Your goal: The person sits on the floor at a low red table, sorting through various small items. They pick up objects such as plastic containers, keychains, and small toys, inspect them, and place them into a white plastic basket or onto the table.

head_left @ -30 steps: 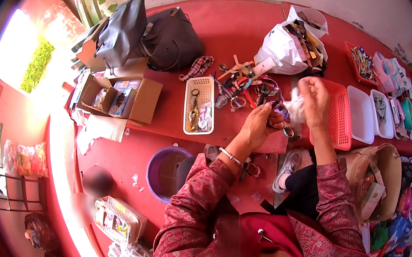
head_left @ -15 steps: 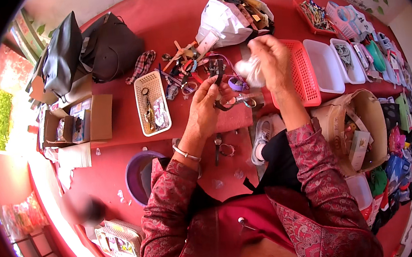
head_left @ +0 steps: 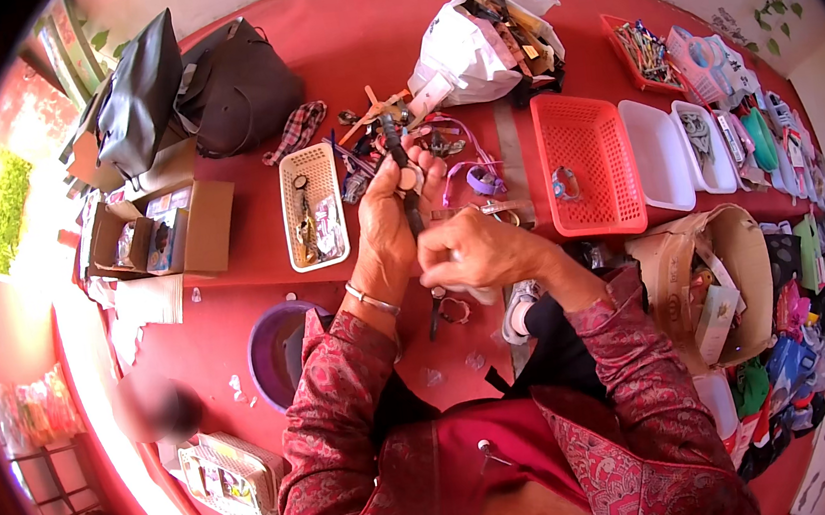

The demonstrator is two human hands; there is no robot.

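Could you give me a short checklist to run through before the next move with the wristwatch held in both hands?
1. Left hand grips the wristwatch at its case: ok.
2. Right hand holds the lower strap end: ok, though the fingers hide the exact contact.
3. Watch held clear of the pile of straps behind it: ok.
4. Red basket within reach beside the right hand, with room inside: ok.
5. Cream tray within reach beside the left hand: ok.
6. Watch face condition: cannot tell, too small.

watch (head_left: 405, 180) in both hands | slotted tray (head_left: 313, 208) left | mesh basket (head_left: 588, 163) right
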